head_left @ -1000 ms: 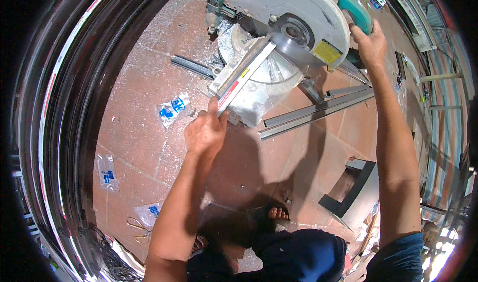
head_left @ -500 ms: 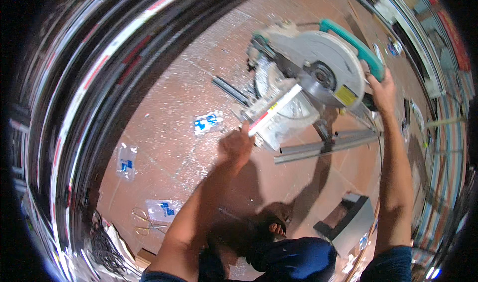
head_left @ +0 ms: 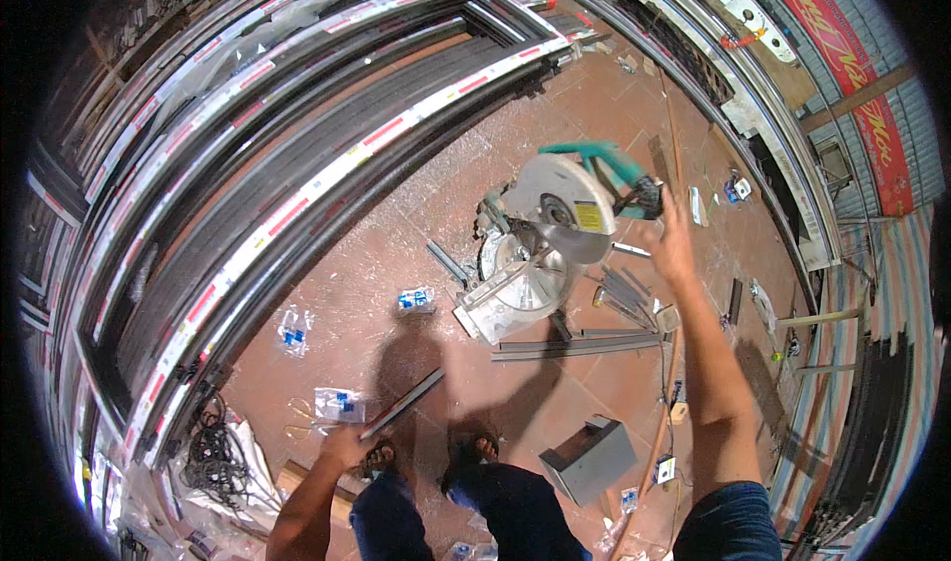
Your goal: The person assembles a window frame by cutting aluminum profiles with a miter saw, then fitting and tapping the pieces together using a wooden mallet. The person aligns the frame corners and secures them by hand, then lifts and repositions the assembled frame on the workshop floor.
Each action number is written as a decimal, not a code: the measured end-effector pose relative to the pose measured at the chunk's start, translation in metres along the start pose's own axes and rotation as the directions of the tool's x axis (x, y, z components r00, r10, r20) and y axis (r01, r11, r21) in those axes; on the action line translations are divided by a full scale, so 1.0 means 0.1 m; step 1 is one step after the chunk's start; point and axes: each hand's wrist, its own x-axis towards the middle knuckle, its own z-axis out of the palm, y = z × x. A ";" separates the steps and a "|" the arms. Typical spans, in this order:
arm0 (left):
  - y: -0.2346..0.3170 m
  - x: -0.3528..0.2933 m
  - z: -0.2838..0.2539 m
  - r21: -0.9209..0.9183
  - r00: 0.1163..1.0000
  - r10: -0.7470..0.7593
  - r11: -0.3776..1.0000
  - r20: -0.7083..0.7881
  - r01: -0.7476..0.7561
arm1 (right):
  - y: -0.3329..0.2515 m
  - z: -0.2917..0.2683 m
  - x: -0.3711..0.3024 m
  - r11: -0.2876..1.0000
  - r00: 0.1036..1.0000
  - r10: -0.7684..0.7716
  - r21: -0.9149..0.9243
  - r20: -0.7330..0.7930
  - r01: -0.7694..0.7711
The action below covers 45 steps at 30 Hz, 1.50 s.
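The metal bar [head_left: 404, 403] is now moved away from the saw [head_left: 561, 211] and is grasped near its end by the left hand [head_left: 344, 447]. Ahead and right of this grip the saw is seen. Beside its green handle [head_left: 622, 168] the right hand [head_left: 674, 248] is placed; whether anything is gripped there cannot be told.

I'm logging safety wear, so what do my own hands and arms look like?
Your left hand and right hand are ungloved, with no watch or band visible at either wrist. On the right, a short dark-blue fabric sleeve ends above the elbow; the left sleeve is out of view.
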 end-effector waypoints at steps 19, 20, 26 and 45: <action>0.40 -4.99 1.02 -0.926 0.791 -0.558 0.099 0.252 0.365 | -0.02 -0.98 -1.37 0.174 0.468 0.607 0.467 0.642 -0.867; 0.56 -4.95 0.95 -0.928 0.780 -0.576 0.093 0.246 0.361 | 0.09 -0.84 -0.98 0.207 0.520 0.658 0.532 0.546 -0.821; 1.71 -5.27 1.23 -0.956 0.699 -0.680 -0.009 0.222 0.294 | 0.12 -0.39 0.89 0.438 0.418 0.675 0.125 0.607 -0.890; 3.46 -5.54 0.52 -0.914 0.490 -0.811 -0.129 0.320 0.384 | -1.86 0.70 1.44 0.782 0.626 -0.043 0.416 0.779 -0.465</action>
